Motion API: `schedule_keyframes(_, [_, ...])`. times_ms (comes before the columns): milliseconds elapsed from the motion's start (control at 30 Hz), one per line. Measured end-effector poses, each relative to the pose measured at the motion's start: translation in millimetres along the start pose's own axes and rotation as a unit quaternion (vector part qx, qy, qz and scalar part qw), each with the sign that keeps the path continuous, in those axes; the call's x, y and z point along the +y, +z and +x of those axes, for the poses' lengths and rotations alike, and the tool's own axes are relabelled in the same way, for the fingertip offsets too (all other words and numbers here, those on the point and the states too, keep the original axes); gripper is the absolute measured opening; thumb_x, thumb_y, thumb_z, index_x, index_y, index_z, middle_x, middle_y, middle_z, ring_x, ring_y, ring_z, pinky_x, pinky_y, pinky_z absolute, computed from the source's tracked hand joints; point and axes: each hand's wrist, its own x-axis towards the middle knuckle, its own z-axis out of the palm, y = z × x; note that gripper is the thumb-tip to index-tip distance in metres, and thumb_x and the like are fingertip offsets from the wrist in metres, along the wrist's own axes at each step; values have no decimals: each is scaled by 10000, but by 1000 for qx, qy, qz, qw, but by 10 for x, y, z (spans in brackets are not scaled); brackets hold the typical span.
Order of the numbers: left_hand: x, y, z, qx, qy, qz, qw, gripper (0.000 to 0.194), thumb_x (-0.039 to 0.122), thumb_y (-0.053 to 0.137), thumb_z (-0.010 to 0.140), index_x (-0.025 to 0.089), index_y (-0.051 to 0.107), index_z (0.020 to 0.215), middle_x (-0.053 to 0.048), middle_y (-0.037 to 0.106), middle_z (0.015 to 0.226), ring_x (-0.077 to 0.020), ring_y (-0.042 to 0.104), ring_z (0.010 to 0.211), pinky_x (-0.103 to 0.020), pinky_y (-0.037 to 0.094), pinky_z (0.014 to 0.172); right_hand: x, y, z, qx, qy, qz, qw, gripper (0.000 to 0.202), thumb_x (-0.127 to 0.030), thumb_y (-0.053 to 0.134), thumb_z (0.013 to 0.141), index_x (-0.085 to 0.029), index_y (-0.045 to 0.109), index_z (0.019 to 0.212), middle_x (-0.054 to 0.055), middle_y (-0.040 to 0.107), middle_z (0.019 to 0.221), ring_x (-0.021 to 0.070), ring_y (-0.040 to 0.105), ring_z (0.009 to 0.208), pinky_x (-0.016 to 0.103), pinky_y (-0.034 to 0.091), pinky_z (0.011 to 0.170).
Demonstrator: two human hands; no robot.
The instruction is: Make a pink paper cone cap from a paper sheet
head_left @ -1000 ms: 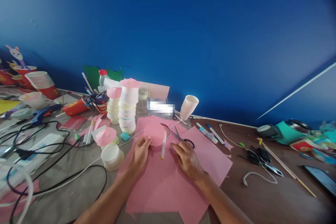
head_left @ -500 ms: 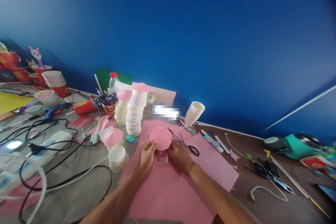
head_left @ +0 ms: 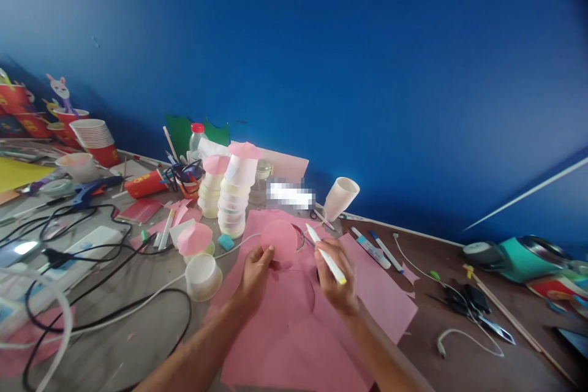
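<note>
My left hand [head_left: 256,269] pinches the lower left edge of a round pink paper disc [head_left: 280,240]. In my right hand [head_left: 337,275] is a white marker [head_left: 331,262] with a yellow end, its tip pointing up and left. The fingers of that hand are closed around it, just right of the disc. Under both hands lies a large sheet of pink paper [head_left: 275,343]. The scissors seen earlier beside the right hand are mostly hidden behind it now.
Left of the paper stand stacked paper cups [head_left: 233,202] with pink tops and a white cup [head_left: 203,277]. Black cables [head_left: 105,318] and a power strip [head_left: 78,263] spread over the left side. Markers [head_left: 371,247] lie right, near a tilted white cup [head_left: 341,198] by the blue partition [head_left: 390,73].
My right hand has let go of the disc's edge and moved right and toward me. It now holds up the marker, which lay below the disc before. The left hand keeps the disc.
</note>
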Motion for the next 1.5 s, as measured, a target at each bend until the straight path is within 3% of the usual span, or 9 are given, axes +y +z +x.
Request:
schedule_keyframes(33, [7, -2, -4, -3, -1, 4, 1000, 382, 511, 725, 754, 173, 577, 655, 12, 573, 577, -141, 533, 568, -245, 406, 546, -88, 15, 5, -2, 52, 64, 997, 230, -104, 514, 927, -201, 586, 1122, 74, 647, 927, 206, 648, 843, 334, 561, 706])
schedule_keyframes(100, [21, -9, -9, -10, -5, 11, 1000, 372, 497, 713, 768, 172, 572, 655, 18, 571, 587, -132, 531, 582, -236, 409, 565, -239, 66, -1, -2, 92, 139, 986, 157, -161, 527, 931, -216, 607, 1053, 49, 648, 874, 190, 647, 764, 326, 562, 669])
schedule_keyframes(233, [47, -8, -18, -20, -11, 17, 1000, 342, 464, 688, 786, 176, 557, 657, 27, 555, 576, -123, 514, 566, -227, 403, 545, -355, 167, -61, 20, 84, 128, 988, 173, -145, 516, 925, -225, 634, 1023, 39, 686, 858, 194, 661, 762, 334, 558, 679])
schedule_keyframes(500, [104, 44, -38, -12, -30, 16, 999, 348, 445, 713, 731, 180, 531, 599, 39, 508, 517, -107, 453, 493, -219, 383, 466, -285, 206, -113, 11, 86, 126, 988, 253, -92, 524, 887, -226, 628, 1075, 40, 703, 871, 204, 673, 765, 342, 551, 705])
schedule_keyframes(1067, [188, 82, -78, -21, -51, 21, 998, 354, 452, 733, 701, 173, 560, 570, 42, 471, 500, -98, 421, 475, -225, 364, 455, -252, 233, -137, 11, 60, 129, 990, 305, -70, 535, 876, -227, 610, 1126, 59, 691, 878, 219, 665, 769, 383, 560, 689])
schedule_keyframes(1500, [227, 96, -90, -24, -48, 21, 998, 317, 420, 730, 688, 176, 562, 574, 42, 481, 517, -104, 427, 501, -230, 350, 472, -252, 218, -129, -10, 65, 102, 993, 246, -95, 539, 887, -213, 628, 1084, 64, 699, 871, 219, 669, 768, 388, 549, 704])
